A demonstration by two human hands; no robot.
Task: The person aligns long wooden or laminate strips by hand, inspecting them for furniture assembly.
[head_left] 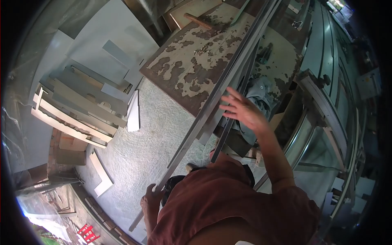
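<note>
Long narrow grey strips (pixel 185 147) run diagonally from the top of the view down past my body, lying across the worn table. My left hand (pixel 151 203) is closed around the lower part of one strip, close to my hip. Fingers spread, my right hand (pixel 243 109) hovers beside the strips and overlaps their edge in this view. Shorter dark strips (pixel 228 130) lie under and beside the long ones, partly hidden by my right hand. Just beyond that hand is a crumpled grey cloth (pixel 261 92).
The table (pixel 179 71) has peeling paint, a hammer-like wooden handle (pixel 199 21) and a small pile of screw-like pieces (pixel 201 50). Left, pale panels and a slatted wooden piece (pixel 73 122) stand by the floor. An L-shaped offcut (pixel 100 175) lies there. A machine with rails (pixel 322 102) is at right.
</note>
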